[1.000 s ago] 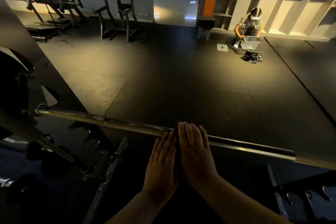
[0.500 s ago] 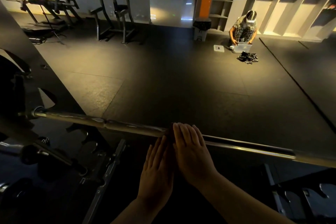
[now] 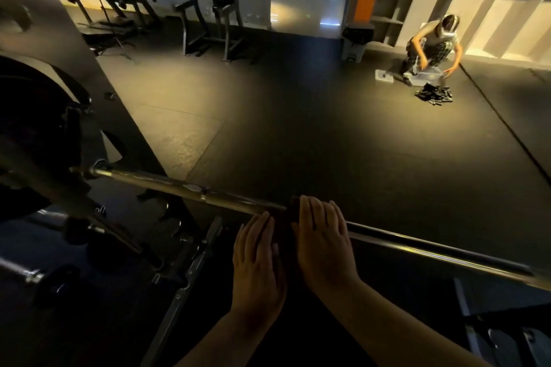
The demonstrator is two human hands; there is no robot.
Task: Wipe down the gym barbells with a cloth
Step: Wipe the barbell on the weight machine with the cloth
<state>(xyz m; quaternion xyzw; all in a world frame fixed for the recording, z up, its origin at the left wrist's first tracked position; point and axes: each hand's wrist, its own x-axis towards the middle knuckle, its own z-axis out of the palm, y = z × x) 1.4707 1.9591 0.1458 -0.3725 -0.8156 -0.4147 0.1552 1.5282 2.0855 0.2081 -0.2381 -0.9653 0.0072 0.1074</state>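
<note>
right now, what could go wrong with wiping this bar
Both the left hand and right hand lie flat, so neither grips the dark cloth; it may slip off the bar. Flat pressure could also roll the bar. The light is dim, so missed patches would likely go unseen.

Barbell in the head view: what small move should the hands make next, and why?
Probably slide the dark cloth rightward along the barbell. The right hand lies flat over it at mid-bar, the left hand beside it, and a long stretch runs on to the right.
</note>
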